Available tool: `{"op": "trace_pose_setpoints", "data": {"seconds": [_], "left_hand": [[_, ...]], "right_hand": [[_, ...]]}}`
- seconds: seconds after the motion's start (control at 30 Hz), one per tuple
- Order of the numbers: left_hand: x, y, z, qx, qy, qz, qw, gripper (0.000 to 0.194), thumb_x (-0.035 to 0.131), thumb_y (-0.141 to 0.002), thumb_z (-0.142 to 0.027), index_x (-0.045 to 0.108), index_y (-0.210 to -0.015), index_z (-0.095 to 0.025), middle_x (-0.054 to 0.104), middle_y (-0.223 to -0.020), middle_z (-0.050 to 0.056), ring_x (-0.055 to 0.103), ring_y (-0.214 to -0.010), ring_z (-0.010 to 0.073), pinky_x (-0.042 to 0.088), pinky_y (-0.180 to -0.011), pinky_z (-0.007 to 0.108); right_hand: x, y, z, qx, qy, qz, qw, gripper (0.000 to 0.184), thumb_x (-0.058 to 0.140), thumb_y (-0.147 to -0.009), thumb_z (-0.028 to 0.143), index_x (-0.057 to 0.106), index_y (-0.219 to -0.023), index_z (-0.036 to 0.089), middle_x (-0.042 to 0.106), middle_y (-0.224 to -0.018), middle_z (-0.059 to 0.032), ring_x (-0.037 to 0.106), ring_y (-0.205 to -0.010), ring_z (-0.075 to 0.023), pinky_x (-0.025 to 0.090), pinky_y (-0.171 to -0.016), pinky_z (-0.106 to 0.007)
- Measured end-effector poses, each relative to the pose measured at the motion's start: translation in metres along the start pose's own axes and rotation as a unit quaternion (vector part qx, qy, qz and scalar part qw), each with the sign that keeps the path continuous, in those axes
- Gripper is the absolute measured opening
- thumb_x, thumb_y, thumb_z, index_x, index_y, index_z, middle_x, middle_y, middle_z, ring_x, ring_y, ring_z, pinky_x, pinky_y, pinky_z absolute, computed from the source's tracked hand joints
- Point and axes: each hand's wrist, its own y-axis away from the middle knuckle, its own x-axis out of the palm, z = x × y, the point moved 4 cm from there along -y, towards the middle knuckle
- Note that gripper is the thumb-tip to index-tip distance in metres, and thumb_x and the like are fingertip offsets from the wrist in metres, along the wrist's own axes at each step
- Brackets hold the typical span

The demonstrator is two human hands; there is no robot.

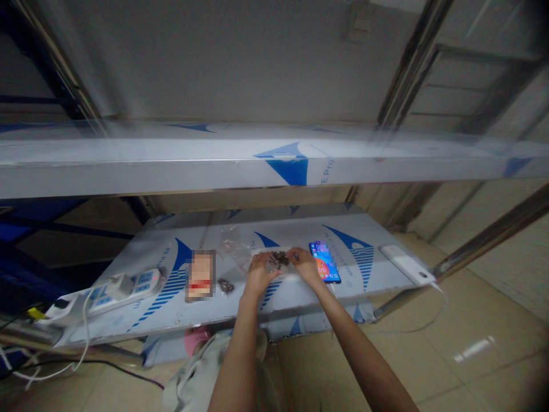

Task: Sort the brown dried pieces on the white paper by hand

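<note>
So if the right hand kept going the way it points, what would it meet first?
Probably the small dark pieces just ahead of the right hand, though depth is hard to judge.

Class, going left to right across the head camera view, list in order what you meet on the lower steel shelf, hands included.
White power strip → pixelated packet → small dark pieces → left hand → right hand → smartphone → white corded device
</note>
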Motion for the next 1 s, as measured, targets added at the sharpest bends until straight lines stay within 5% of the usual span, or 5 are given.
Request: {"op": "trace_pose_setpoints", "data": {"seconds": [0.3, 0.5, 0.67, 0.8, 1.0], "left_hand": [[0.002, 0.001, 0.006, -0.009, 0.001, -0.014, 1.0, 0.053, 0.069, -0.057, -0.038, 0.051, -0.103, -0.019, 0.056, -0.1, 0.005, 0.049, -0.097, 0.0221, 0.039, -0.087, 0.039], [0.006, 0.002, 0.008, -0.01, -0.007, 0.012, 1.0, 0.053, 0.068, -0.057, -0.038, 0.051, -0.104, -0.019, 0.056, -0.102, 0.007, 0.048, -0.099, 0.0225, 0.039, -0.086, 0.039], [0.004, 0.001, 0.004, -0.003, -0.001, 0.002, 1.0, 0.053, 0.067, -0.058, -0.041, 0.051, -0.103, -0.018, 0.056, -0.101, 0.007, 0.049, -0.098, 0.022, 0.039, -0.086, 0.038], [-0.002, 0.0, 0.002, -0.001, -0.005, -0.024, 1.0, 0.05, 0.067, -0.059, -0.04, 0.052, -0.101, -0.018, 0.057, -0.097, 0.006, 0.05, -0.095, 0.0214, 0.039, -0.086, 0.037], [-0.002, 0.003, 0.008, -0.018, -0.011, -0.032, 0.999, 0.051, 0.067, -0.058, -0.042, 0.052, -0.101, -0.019, 0.058, -0.098, 0.006, 0.051, -0.096, 0.0216, 0.039, -0.086, 0.039]], "right_hand": [[0.017, 0.008, -0.017, -0.114, 0.221, 0.08, 0.965, 0.016, 0.047, -0.079, 0.02, 0.061, -0.085, 0.016, 0.061, -0.091, -0.008, 0.051, -0.091, -0.0177, 0.034, -0.081, -0.028], [0.005, -0.001, 0.001, -0.023, -0.01, 0.009, 1.0, 0.017, 0.051, -0.075, 0.029, 0.061, -0.08, 0.017, 0.064, -0.081, -0.0039, 0.057, -0.073, -0.0148, 0.04, -0.068, -0.024], [0.014, -0.003, 0.026, -0.05, -0.132, 0.03, 0.989, 0.016, 0.051, -0.074, 0.03, 0.062, -0.073, 0.018, 0.064, -0.071, -0.0006, 0.057, -0.064, -0.0128, 0.041, -0.061, -0.022], [0.011, 0.004, 0.024, -0.059, -0.033, -0.087, 0.994, 0.022, 0.038, -0.082, 0.024, 0.059, -0.087, 0.018, 0.061, -0.089, -0.0041, 0.055, -0.078, -0.0134, 0.04, -0.071, -0.024], [0.033, 0.015, 0.012, -0.182, 0.218, 0.051, 0.957, 0.015, 0.048, -0.078, 0.017, 0.059, -0.087, 0.019, 0.057, -0.096, -0.0068, 0.05, -0.091, -0.0192, 0.034, -0.08, -0.031]]}}
